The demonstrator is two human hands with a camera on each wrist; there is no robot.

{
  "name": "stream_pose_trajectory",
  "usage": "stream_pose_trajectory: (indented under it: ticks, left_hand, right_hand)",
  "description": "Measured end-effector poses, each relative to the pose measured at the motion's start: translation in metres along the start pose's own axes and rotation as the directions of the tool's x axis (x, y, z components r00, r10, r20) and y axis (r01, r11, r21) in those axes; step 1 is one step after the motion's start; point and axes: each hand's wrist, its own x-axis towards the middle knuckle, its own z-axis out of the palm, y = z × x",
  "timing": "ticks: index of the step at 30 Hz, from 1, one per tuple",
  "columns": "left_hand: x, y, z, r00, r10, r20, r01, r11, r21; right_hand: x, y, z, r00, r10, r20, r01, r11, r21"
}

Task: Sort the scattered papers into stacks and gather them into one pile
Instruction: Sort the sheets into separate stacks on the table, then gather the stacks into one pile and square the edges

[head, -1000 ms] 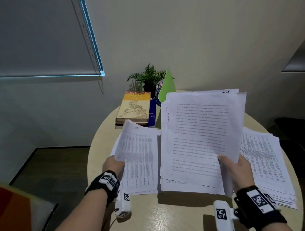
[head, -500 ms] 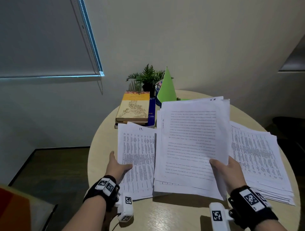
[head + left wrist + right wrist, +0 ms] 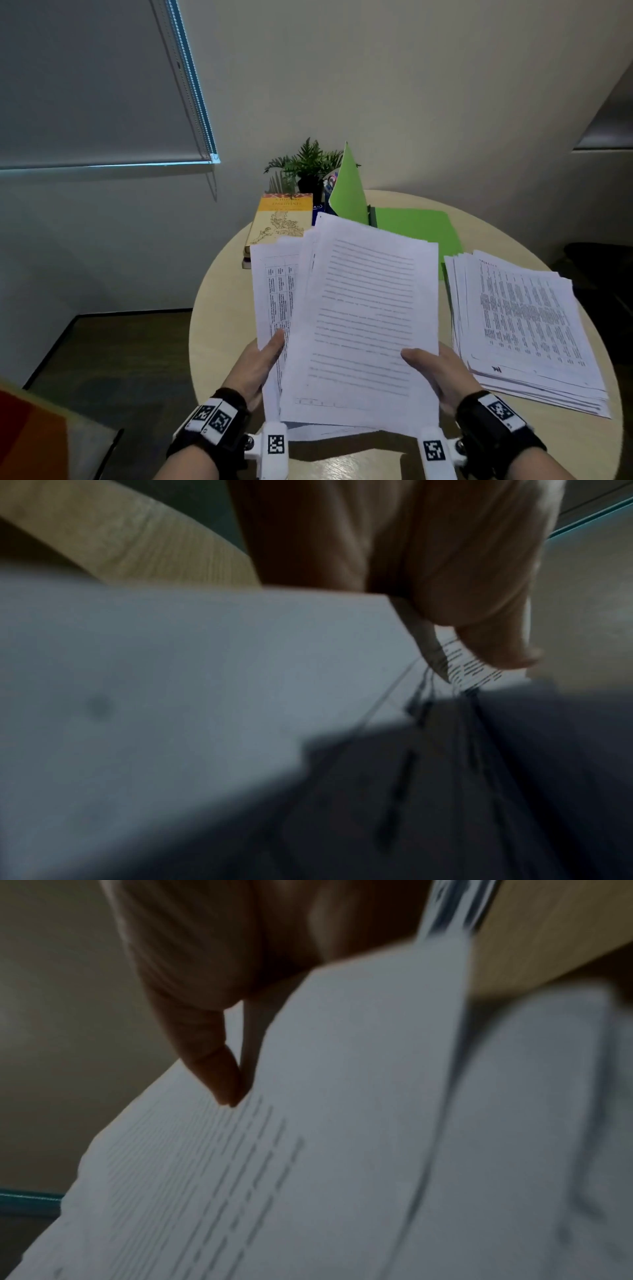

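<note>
Both wrist views are dark and blurred, showing little beyond a thumb pressed on white sheets; the fingers under the paper are hidden in every view. The left hand [image 3: 257, 366] grips the left edge of the held papers [image 3: 359, 322], thumb on top of a sheet printed with a table, and the right hand [image 3: 436, 373] grips the lower right corner, thumb lying on the text page. The bundle is raised off the round desk [image 3: 219, 308], its long axis running away from the person and leaning slightly left, with sheets fanned unevenly at the far end. It hides the desk's middle and the near part of the books [image 3: 279, 222]. A second stack [image 3: 524, 329] lies flat to the right, near the desk's right rim. A green folder [image 3: 424, 229] sits behind, partly covered. Bare desk shows along the left edge and in front.
</note>
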Motion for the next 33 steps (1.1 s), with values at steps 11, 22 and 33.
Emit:
stream_pose_trajectory:
  ticks: [11,22,33]
  left_hand:
    - [0.002,-0.005,0.027,0.999,0.016,0.046,-0.023,0.990,0.137]
    - [-0.017,-0.045,0.090,0.957,-0.218,0.193,0.165,0.952,0.257]
    - [0.005,-0.061,0.192,0.970,-0.239,0.050,0.195,0.881,0.432]
  right_hand:
    - [-0.013,-0.005,0.008,0.990,-0.141,0.007,0.141,0.977,-0.159]
    - [-0.045,-0.011,-0.058,0.987,-0.068,-0.145,0.053,0.993,-0.101]
    - [-0.044,-0.055,-0.204,0.875,-0.091,-0.476,0.037,0.992,-0.121]
